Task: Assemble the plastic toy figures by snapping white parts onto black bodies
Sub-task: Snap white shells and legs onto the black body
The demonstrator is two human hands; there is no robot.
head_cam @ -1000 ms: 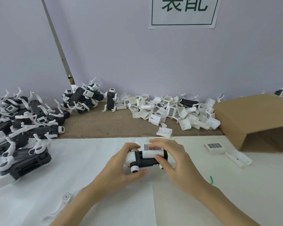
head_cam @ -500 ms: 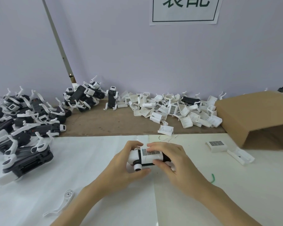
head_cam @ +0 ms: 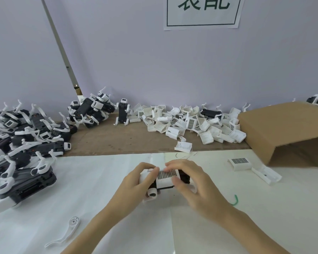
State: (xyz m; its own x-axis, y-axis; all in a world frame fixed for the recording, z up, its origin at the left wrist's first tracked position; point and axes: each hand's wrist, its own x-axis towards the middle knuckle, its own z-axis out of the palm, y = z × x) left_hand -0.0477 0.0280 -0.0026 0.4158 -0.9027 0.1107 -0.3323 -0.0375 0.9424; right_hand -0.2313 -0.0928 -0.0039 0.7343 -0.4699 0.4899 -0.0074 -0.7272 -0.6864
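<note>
A black toy body with a white grid-patterned cover (head_cam: 166,178) on top lies between both hands over the white sheet. My left hand (head_cam: 136,182) grips its left end, fingers curled over the top. My right hand (head_cam: 193,182) grips the right side, fingertips on the far edge of the cover and thumb on its near edge. A short white cylinder end (head_cam: 152,193) sticks out below the body toward me. Much of the black body is hidden by my fingers.
A heap of loose white covers (head_cam: 193,125) lies at the back centre. Assembled black-and-white figures (head_cam: 28,142) pile up on the left. A cardboard box (head_cam: 283,129) lies on its side at right. Two white parts (head_cam: 240,163) and a white arm piece (head_cam: 70,228) rest on the sheet.
Both hands and the toy have stayed in place on the sheet. My right fingers have shifted over the white cover, whose grid face now shows more toward me.
</note>
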